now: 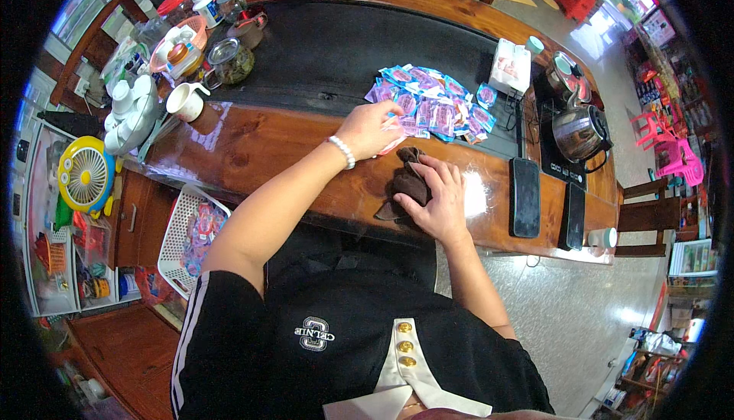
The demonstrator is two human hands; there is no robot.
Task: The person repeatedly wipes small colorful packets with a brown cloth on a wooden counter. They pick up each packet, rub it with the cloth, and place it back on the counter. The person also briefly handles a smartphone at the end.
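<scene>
A heap of small purple-and-blue plastic packets [438,102] lies on the dark inlay of the wooden table, in front of me. My left hand [367,130], with a white bead bracelet at the wrist, is at the heap's near left edge. Its fingers pinch a pinkish packet [393,138] low over the wood; the palm side is hidden. To the right, my right hand [438,196] grips a bunched dark brown cloth [408,185] at the table's near edge. Thumb and fingertips press into its folds.
Right of the heap stand a tissue pack [511,67], two phones [525,196] and a glass kettle [580,133] on a black hot plate. Jars [230,60] and a white cup [187,102] crowd the left. Below the edge, a white basket [172,248] holds similar packets.
</scene>
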